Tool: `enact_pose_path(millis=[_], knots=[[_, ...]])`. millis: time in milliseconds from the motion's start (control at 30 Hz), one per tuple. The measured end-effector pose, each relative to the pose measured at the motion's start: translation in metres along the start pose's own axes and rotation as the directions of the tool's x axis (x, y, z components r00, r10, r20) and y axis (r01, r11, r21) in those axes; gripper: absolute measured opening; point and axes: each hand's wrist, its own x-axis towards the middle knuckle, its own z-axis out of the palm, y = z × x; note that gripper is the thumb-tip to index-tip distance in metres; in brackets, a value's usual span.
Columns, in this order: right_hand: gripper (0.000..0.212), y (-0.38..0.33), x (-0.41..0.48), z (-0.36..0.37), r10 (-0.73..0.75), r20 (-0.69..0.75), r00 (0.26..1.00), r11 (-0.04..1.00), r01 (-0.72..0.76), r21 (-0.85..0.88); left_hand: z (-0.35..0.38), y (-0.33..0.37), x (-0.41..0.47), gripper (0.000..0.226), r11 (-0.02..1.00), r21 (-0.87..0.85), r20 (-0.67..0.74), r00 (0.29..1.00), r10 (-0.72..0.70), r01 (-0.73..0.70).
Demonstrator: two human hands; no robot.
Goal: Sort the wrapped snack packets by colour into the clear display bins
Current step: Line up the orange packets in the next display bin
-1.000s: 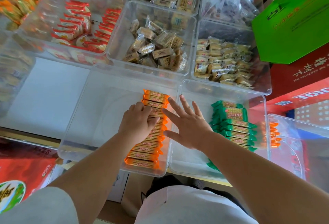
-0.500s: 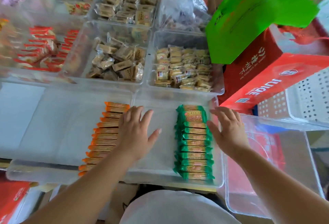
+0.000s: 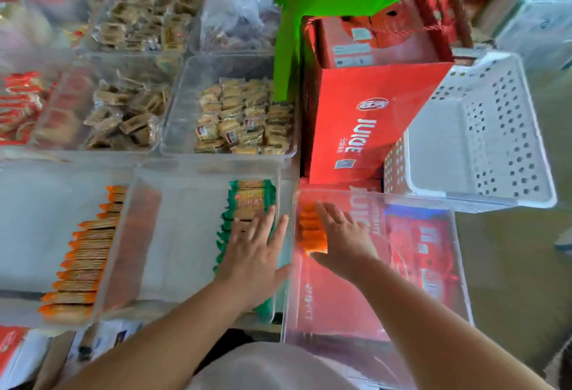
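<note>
A: In the head view, what could trip us up here?

B: Our right hand (image 3: 343,241) lies with straight, spread fingers, holding nothing. It is just beside the short stack of orange-wrapped packets (image 3: 311,230) against the left wall of the right-hand clear plastic bin (image 3: 387,199). If we scoop that loose stack carelessly, we judge it may fan apart or drop packets among the green ones.

A: And the left?

B: Our left hand (image 3: 257,253) rests flat, fingers straight, on the row of green-wrapped packets (image 3: 247,197) along the right side of the middle clear bin (image 3: 185,250). Pressing sideways could skew the row.

A: How do the packets look?

B: Slim, crimp-edged bars, overlapped like tiles. A longer orange row (image 3: 86,253) lines the left clear bin (image 3: 31,219). Motion blur hides the print.
</note>
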Motion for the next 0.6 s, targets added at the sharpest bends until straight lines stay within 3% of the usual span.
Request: enact_pose_path(millis=[200, 467, 600], knots=[[0.079, 0.012, -0.001, 0.01, -0.025, -0.073, 0.997, 1.0, 0.024, -0.017, -0.005, 0.013, -0.006, 0.082, 0.995, 0.019, 0.034, 0.994, -0.102, 0.102], [0.076, 0.025, -0.005, 0.022, -0.079, -0.005, 0.997, 0.981, 0.078, 0.178, -0.002, 0.016, -0.007, 0.08, 0.992, -0.032, 0.054, 0.992, -0.116, 0.118], [0.08, 0.023, -0.002, 0.022, -0.095, 0.028, 0.995, 0.98, 0.089, 0.176, -0.001, 0.014, -0.008, 0.082, 0.99, -0.095, 0.08, 0.992, -0.102, 0.109]])
